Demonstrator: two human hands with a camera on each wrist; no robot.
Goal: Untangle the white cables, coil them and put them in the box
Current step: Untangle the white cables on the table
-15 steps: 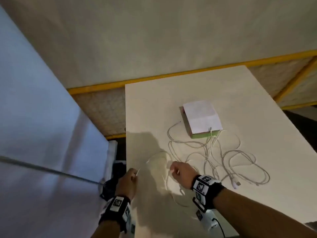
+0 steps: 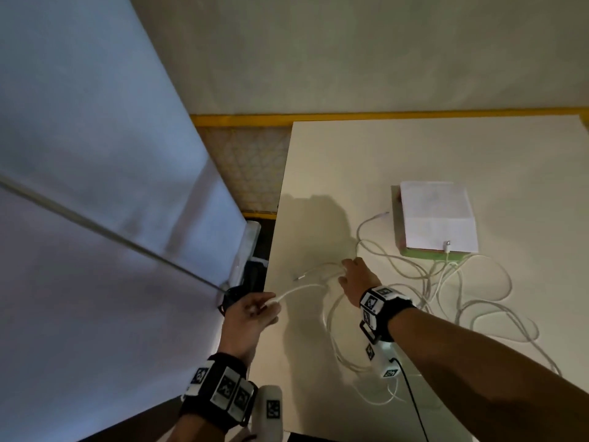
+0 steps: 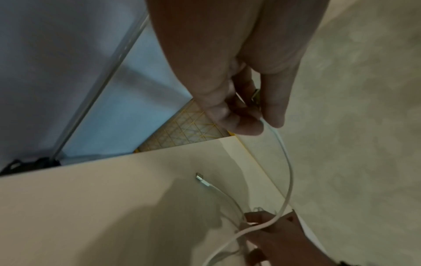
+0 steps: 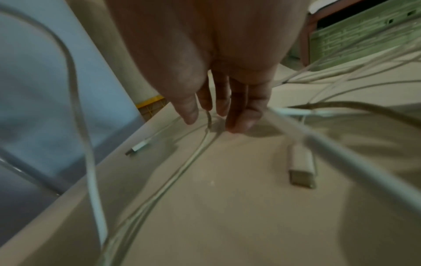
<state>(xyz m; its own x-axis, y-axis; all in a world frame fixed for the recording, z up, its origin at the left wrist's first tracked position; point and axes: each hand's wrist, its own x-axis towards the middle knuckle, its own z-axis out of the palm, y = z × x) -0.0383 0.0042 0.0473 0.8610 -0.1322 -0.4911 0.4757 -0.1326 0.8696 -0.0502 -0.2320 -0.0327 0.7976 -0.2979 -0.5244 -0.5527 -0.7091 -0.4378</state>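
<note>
Several white cables (image 2: 446, 282) lie tangled on the pale table (image 2: 414, 148), in front of the box (image 2: 436, 218), which has a white top and a green side. One plug rests on the box's near edge. My left hand (image 2: 271, 306) hovers at the table's left edge and pinches a USB plug (image 3: 256, 97) between thumb and fingers; its cable (image 3: 289, 171) droops toward my right hand. My right hand (image 2: 347, 266) reaches over the near-left strands with straight fingers (image 4: 239, 117), their tips touching the cables on the table. A loose small connector (image 4: 139, 147) lies left of it.
A large pale blue sheet (image 2: 95, 186) with a thin rod across it slopes along the left, past the table edge. A yellow frame (image 2: 350, 118) runs behind the table. Another USB plug (image 4: 300, 171) lies on the table below my right palm. Cable loops trail toward the near right edge.
My right hand has uncurled and reached forward onto the cables. My left hand still holds the plug, and the cable now hangs in a longer arc between the hands.
</note>
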